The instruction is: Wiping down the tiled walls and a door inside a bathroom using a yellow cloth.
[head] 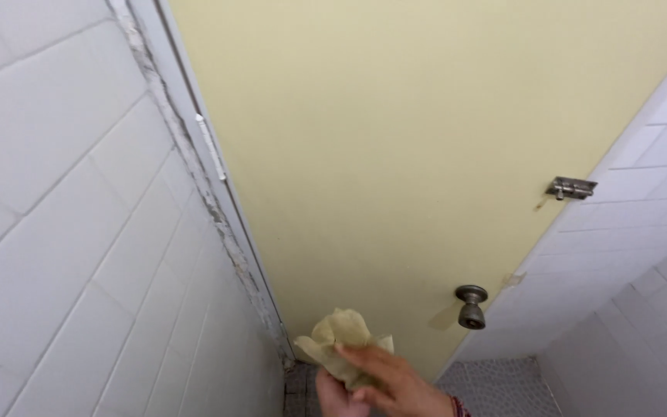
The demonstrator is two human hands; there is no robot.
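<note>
A crumpled yellowish cloth (pixel 341 340) is being bunched low in front of the pale yellow door (pixel 395 154). The right hand (pixel 395 382) is clamping it from above, and the left hand (pixel 333 395) is gripping it underneath. Wiping seems to be under way; the door's lower part, near the knob (pixel 471 304), is lying closest.

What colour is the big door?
The door is pale yellow, seen in the head view.
</note>
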